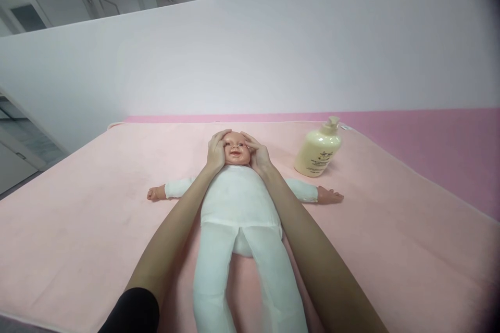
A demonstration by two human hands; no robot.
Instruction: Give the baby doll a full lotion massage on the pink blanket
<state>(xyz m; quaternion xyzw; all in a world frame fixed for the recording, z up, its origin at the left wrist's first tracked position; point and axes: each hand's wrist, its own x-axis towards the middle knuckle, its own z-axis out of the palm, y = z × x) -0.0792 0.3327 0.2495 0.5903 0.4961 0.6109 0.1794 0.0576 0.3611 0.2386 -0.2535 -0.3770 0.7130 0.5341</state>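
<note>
A baby doll (241, 197) in a white cloth body lies on its back, arms out to both sides, its smooth head (235, 144) toward the wall. My left hand (216, 150) rests against the left side of the head, fingers stretched over the temple and forehead. On the other side, my right hand (258, 153) touches the cheek and temple, its fingers extended and slightly apart toward the forehead. Both thumbs are hard to make out. Right of the head stands a pale yellow pump bottle (318, 150), apart from my hands.
A light pink towel (97, 208) lies under the doll and bottle. Beyond it shows a brighter pink surface (437, 151), bordered by a white partition wall (273, 57). A doorway and ceiling lights appear past the wall.
</note>
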